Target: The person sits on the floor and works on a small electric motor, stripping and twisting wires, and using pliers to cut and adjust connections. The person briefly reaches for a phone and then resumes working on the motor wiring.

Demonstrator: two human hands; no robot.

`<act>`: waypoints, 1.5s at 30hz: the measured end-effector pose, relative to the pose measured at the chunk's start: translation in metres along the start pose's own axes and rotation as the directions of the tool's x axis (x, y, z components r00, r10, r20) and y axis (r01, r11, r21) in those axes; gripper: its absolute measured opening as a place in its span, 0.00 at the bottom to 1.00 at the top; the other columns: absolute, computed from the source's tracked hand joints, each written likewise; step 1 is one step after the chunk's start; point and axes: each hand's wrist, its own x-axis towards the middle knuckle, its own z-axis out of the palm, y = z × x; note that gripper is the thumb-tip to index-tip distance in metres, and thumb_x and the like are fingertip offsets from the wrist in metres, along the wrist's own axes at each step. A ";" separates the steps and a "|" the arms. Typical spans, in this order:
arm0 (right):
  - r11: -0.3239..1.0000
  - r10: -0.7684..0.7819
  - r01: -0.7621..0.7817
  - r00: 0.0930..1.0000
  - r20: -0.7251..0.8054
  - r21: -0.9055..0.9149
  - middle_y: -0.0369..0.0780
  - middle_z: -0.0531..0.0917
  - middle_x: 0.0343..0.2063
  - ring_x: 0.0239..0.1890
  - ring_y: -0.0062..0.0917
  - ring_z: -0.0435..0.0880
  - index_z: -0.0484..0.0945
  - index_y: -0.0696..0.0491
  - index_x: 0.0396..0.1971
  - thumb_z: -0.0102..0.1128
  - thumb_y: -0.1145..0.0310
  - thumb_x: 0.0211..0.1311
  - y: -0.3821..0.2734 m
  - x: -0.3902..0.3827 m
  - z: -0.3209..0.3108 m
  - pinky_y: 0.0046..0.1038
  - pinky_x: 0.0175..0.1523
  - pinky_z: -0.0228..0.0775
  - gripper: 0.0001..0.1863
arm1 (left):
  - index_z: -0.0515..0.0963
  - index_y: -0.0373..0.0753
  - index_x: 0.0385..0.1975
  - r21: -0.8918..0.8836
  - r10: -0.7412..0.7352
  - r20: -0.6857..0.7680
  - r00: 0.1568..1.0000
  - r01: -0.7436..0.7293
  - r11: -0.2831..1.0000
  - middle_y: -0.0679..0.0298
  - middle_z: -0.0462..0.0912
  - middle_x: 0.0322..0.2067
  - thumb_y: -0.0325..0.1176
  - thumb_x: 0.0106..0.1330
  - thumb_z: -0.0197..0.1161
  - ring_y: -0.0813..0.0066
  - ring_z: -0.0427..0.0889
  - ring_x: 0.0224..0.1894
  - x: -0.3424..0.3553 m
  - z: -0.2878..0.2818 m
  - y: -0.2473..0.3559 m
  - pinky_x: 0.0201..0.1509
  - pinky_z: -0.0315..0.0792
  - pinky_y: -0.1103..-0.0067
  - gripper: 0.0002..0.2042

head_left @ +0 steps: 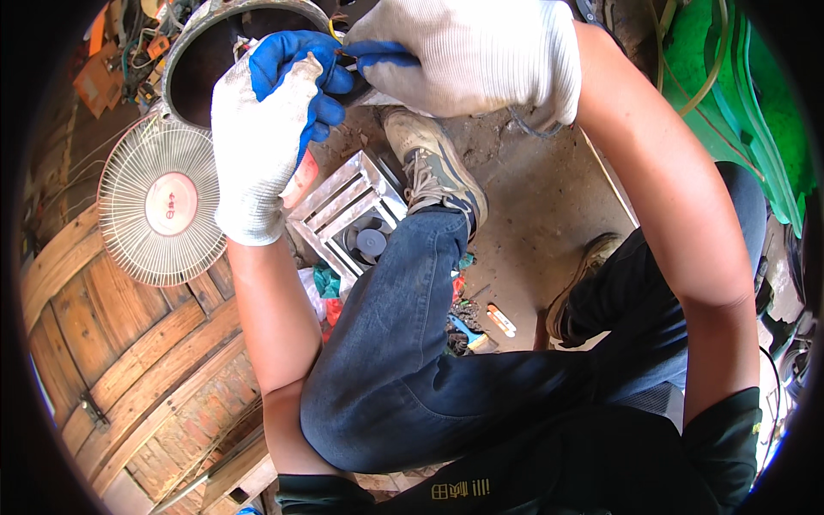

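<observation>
Both my hands wear white knit gloves with blue coated palms and meet at the top of the view. My left hand (pixel 279 137) has its fingers curled closed in front of a grey round metal housing (pixel 175 60). My right hand (pixel 455 60) pinches at something small and thin beside the left fingertips, perhaps a wire end, too small to make out. What the left fingers hold is hidden. A yellow wire (pixel 332 27) shows just behind the fingertips, and a dark looped cable (pixel 534 129) hangs below my right hand.
A white fan guard (pixel 137 206) stands left on wooden boards (pixel 129 335). A slatted metal frame (pixel 330 193) with a small fan lies beside my raised shoe (pixel 438 172). Clutter (pixel 99 81) fills the upper left; a green plastic item (pixel 730 112) and hoses are at right.
</observation>
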 end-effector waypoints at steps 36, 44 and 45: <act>0.892 -0.325 0.272 0.941 -0.095 -0.361 0.41 0.83 0.24 0.31 0.39 0.85 0.79 0.48 0.25 0.64 0.54 0.56 0.019 0.017 0.018 0.41 0.38 0.73 0.13 | 0.81 0.32 0.48 0.010 0.020 -0.034 0.999 -0.020 1.000 0.63 0.88 0.29 0.31 0.75 0.60 0.86 0.79 0.21 -0.005 0.004 0.000 0.23 0.72 0.89 0.10; 0.937 -0.187 0.090 0.945 -0.267 -0.338 0.41 0.82 0.26 0.31 0.38 0.84 0.80 0.50 0.31 0.67 0.55 0.52 0.014 0.007 0.027 0.38 0.39 0.71 0.14 | 0.81 0.31 0.49 0.001 0.117 -0.133 0.984 -0.118 0.993 0.63 0.87 0.29 0.26 0.72 0.61 0.83 0.80 0.22 -0.008 0.024 0.002 0.24 0.71 0.87 0.10; 0.943 -0.175 0.095 0.956 -0.234 -0.317 0.42 0.82 0.26 0.31 0.38 0.84 0.80 0.50 0.32 0.67 0.55 0.53 0.014 0.009 0.029 0.38 0.38 0.71 0.14 | 0.81 0.30 0.49 0.005 0.114 -0.141 0.983 -0.115 0.993 0.63 0.87 0.31 0.26 0.72 0.62 0.83 0.81 0.23 -0.010 0.024 -0.002 0.26 0.72 0.87 0.11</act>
